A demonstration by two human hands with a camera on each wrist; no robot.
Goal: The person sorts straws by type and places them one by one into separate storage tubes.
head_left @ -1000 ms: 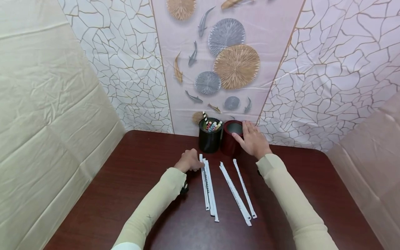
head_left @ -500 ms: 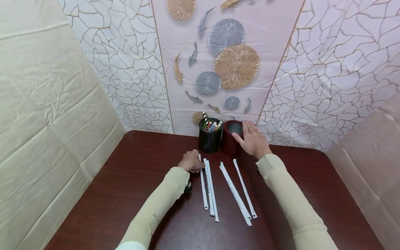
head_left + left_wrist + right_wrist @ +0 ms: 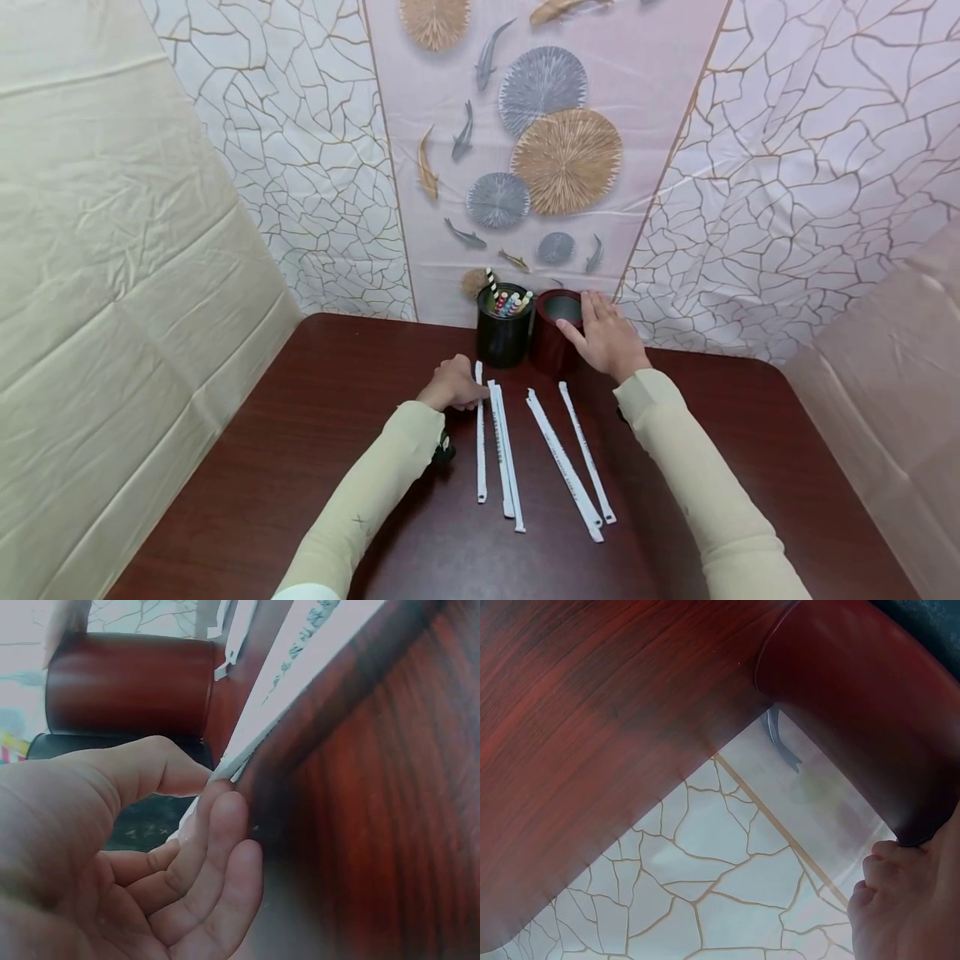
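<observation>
My left hand (image 3: pixel 452 385) pinches a white paper-wrapped straw (image 3: pixel 481 450) near its far end, between thumb and fingers. In the left wrist view the wrapped straw (image 3: pixel 289 694) runs away from the fingertips, its other end outside the frame. Just right of it on the table lie more wrapped straws (image 3: pixel 501 454), side by side. My right hand (image 3: pixel 609 337) rests with straight fingers against the right side of a dark red cup (image 3: pixel 551 348), thumb at its rim. That cup shows nothing inside. In the right wrist view the red cup (image 3: pixel 870 697) stands by the table's back edge.
A black cup (image 3: pixel 501 340) holding several colourful striped straws (image 3: pixel 512 303) stands left of the red one. More wrapped straws (image 3: pixel 564 462) lie slanted in front of the red cup. The dark wooden table (image 3: pixel 337 392) meets a patterned cloth wall (image 3: pixel 330 192) behind.
The pinched straw has moved left, away from the neighbouring wrapped straws, and now lies apart from them. My left hand has shifted slightly. My right hand has stayed at the red cup.
</observation>
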